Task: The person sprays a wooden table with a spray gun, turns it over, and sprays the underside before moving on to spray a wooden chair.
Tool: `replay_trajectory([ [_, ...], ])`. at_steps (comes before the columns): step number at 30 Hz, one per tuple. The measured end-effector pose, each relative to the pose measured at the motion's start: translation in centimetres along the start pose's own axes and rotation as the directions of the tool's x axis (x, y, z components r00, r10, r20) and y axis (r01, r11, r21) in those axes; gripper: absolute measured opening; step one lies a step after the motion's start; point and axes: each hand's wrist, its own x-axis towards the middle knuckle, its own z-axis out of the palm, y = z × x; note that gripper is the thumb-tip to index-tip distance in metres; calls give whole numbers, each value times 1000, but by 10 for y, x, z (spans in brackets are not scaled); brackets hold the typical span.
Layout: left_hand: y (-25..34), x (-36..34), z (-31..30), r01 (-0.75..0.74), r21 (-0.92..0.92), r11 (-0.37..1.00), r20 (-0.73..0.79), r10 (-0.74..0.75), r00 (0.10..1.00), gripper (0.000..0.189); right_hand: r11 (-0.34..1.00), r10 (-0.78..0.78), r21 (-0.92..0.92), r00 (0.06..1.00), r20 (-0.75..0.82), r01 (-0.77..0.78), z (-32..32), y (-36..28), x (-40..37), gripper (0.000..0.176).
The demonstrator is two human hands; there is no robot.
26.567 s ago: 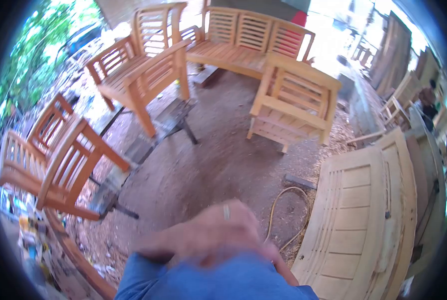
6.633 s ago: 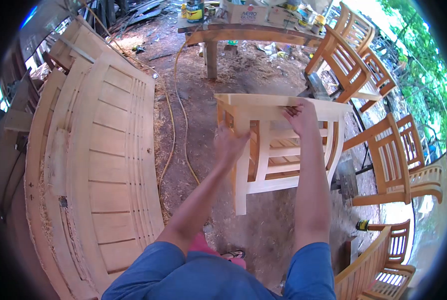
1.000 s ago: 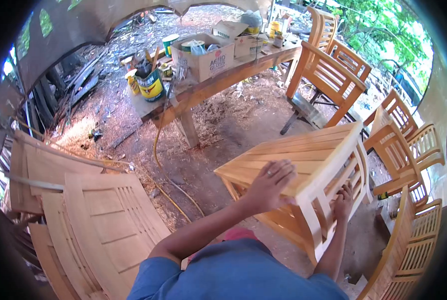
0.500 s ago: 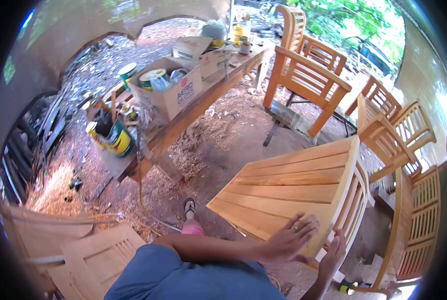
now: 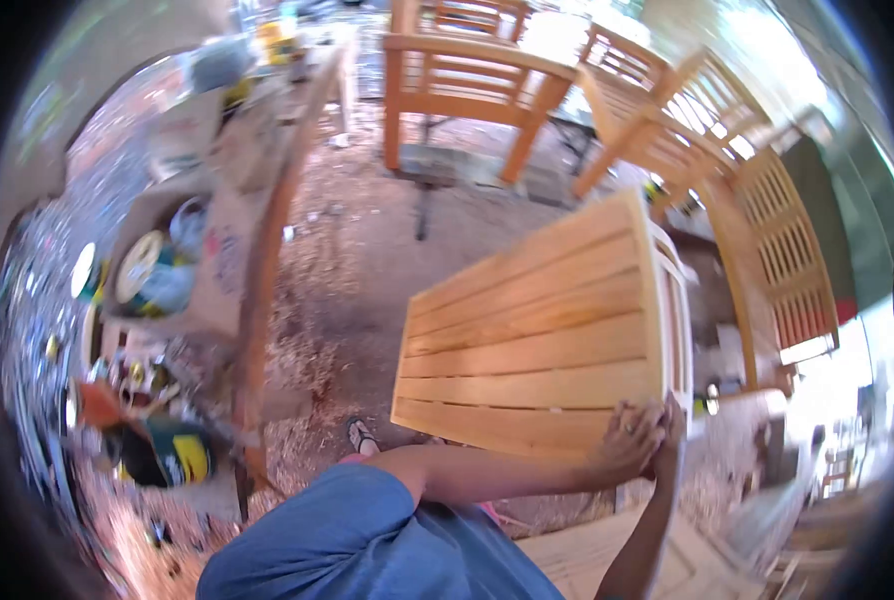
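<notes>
A small slatted wooden table (image 5: pixel 537 340) fills the middle of the view, its top facing me and its legs pointing away to the right. My left hand (image 5: pixel 625 445), with a ring on one finger, grips the near right corner of the tabletop. My right hand (image 5: pixel 670 425) comes up from below and holds the same corner at the edge, touching the left hand. Both arms stretch out from my blue shirt (image 5: pixel 357 545). The table's underside and most of its legs are hidden.
A long wooden workbench (image 5: pixel 262 250) runs along the left, with a cardboard box (image 5: pixel 182 250) and paint cans (image 5: pixel 172 450) by it. Wooden chairs (image 5: pixel 467 75) stand at the top, a slatted bench (image 5: pixel 782 260) on the right. My sandalled foot (image 5: pixel 360 435) rests on sawdust-strewn dirt.
The view has swung round, so the workbench now lies to my left. Both hands have come together at the table's near right corner, and the tabletop faces me more squarely.
</notes>
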Motion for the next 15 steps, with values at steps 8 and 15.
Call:
replay_trajectory([
  [8, -4, 22, 13, 7, 127, 992, 27, -10, 1000, 109, 941, 286, -177, 957, -36, -288, 7, -24, 113, 40],
  [15, -58, 49, -69, 50, -167, 985, 236, -9, 972, 110, 947, 141, -258, 970, -198, -191, 18, 53, 143, 32],
])
